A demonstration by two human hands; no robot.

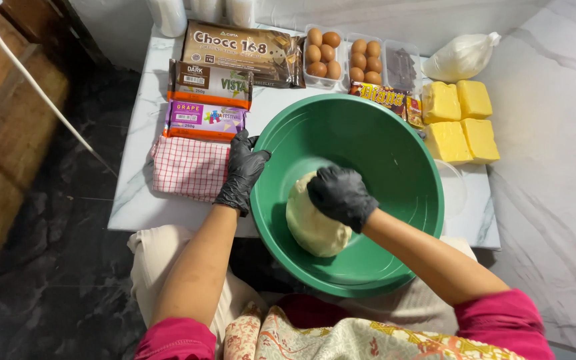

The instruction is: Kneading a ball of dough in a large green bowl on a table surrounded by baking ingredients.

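The left hand, black-gloved, was curled over the rim of the green bowl on the desk; the bowl was best kept steadied so. The right hand, fingers bent, was pressed onto the dough, best worked with even, rolling pressure. The dough, pale, smooth and rounded, was seen low in the bowl.

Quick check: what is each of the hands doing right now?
Left hand: gripping the rim of the green bowl.
Right hand: curled, pressing on the pale dough in the bowl.
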